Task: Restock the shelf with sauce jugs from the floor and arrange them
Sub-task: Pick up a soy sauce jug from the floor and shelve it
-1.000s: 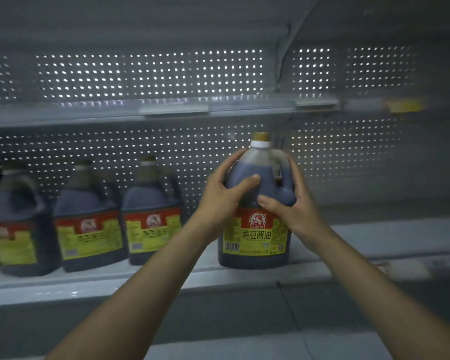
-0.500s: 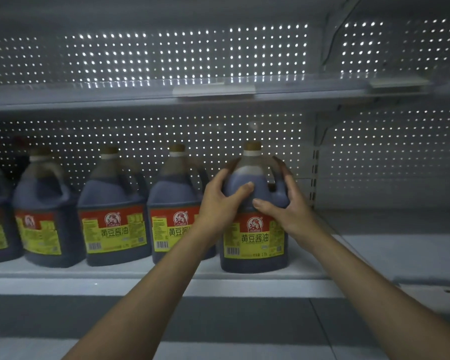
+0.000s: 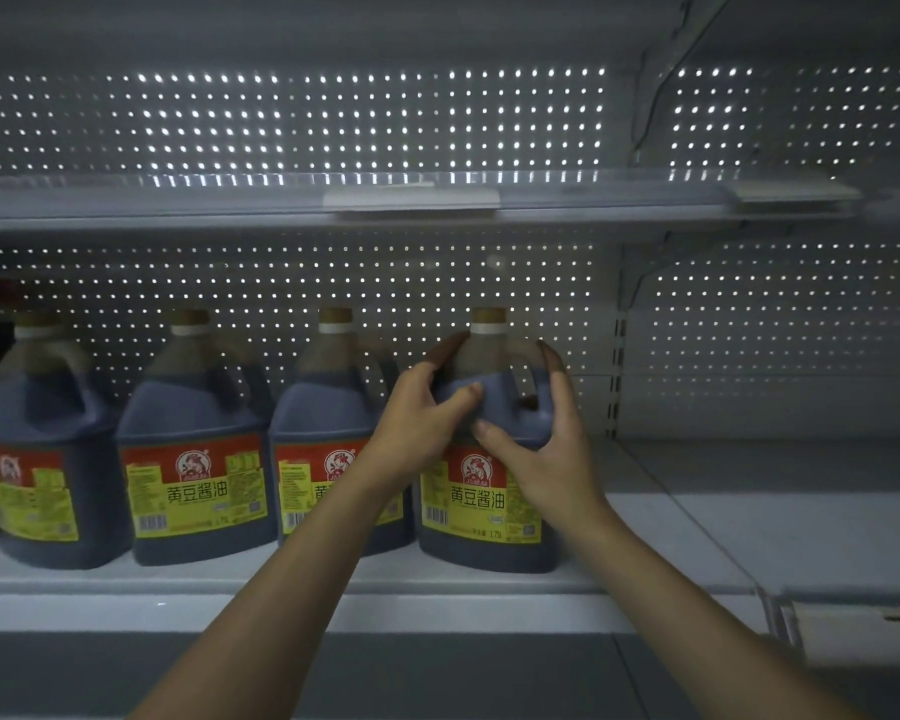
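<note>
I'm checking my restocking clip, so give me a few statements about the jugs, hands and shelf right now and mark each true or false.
1. Both hands grip the rightmost jug. True: the left hand and right hand wrap round its shoulders.
2. That jug lies on its side. False: it stands upright on the shelf, cap up.
3. The neighbouring jug sits to the left of the held one. True.
4. The upper shelf is full of jugs. False: no jugs show on it.
5. The jug labels are blue. False: they are red and yellow.
</note>
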The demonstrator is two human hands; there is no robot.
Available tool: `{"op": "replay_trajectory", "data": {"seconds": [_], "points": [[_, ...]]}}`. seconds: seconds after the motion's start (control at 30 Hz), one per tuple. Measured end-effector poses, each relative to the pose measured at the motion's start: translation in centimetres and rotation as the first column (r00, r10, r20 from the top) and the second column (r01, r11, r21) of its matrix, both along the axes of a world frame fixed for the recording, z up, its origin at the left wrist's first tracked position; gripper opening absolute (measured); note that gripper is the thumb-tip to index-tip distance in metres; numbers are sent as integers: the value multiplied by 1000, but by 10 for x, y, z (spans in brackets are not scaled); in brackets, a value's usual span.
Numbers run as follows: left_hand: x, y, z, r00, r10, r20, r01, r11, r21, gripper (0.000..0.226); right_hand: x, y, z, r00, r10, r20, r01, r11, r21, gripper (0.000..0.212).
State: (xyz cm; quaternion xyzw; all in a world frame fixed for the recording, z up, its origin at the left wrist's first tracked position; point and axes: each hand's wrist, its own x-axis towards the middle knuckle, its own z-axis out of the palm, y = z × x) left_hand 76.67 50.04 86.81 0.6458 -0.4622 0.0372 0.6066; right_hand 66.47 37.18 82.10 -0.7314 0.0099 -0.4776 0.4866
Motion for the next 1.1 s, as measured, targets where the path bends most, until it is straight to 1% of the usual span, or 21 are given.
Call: {"op": "replay_trajectory", "data": {"seconds": [0.07,0.2,0.27,0.3,0.33,0.37,0.4,0.43,0.47,0.53,0.57,0.67,0.73,0.83,0.9,0.97,1.03,1.1], "points": [[2,1,0,1000,3,21,-3,1000,-6,60,1,1,0,1000,6,0,-6,1000,-2,93],[1,3,-4,1000,-3,27,3,1000,-4,58,-3,3,1,999,39,-22,-38,999,27,91],[-5,9,-7,993,68,100,-61,996,-71,48,-8,1,1,995,63,-78,-59,997,52,93],[-11,14,-8,973,145,179,-121,983,-136,41,-13,-1,2,990,71,-119,-64,996,57,93],[-17,18,-8,933,226,279,-170,963,-209,35,-20,-4,2,985,57,-161,-51,998,38,93],[-25,20,-8,874,284,395,-189,946,-263,29,-31,-6,2,980,13,-198,-16,1000,-13,91],[-34,18,-9,800,307,515,-184,943,-276,25,-44,-9,2,971,-67,-231,44,994,-102,87],[-43,13,-11,726,285,626,-166,956,-242,22,-60,-12,2,953,-164,-253,109,970,-216,80],[-52,4,-14,666,230,709,-146,973,-179,20,-77,-17,2,926,-265,-268,166,925,-342,72],[-75,-20,-19,583,109,806,-128,991,-41,20,-115,-28,2,841,-455,-293,227,788,-572,59],[-89,-34,-21,548,60,834,-130,991,13,22,-136,-35,1,785,-540,-303,245,721,-649,54],[-139,-86,-28,492,-48,869,-131,983,128,25,-213,-65,-5,595,-742,-308,319,570,-757,40],[-185,-125,-34,441,-136,887,-120,971,208,28,-278,-87,-13,448,-824,-346,357,520,-776,36],[-272,-179,-49,297,-288,910,-58,946,318,28,-386,-110,-28,241,-852,-464,402,523,-751,37],[-340,-209,-59,218,-364,905,-28,925,379,26,-459,-116,-39,101,-853,-512,432,501,-750,37],[-411,-232,-71,139,-430,892,8,901,433,23,-529,-115,-53,-17,-832,-555,475,482,-736,38],[-484,-246,-82,75,-502,862,35,865,500,20,-598,-106,-67,-121,-801,-586,543,441,-715,38],[-552,-254,-92,33,-554,832,88,831,550,23,-658,-90,-79,-232,-757,-611,583,395,-710,37]]}}
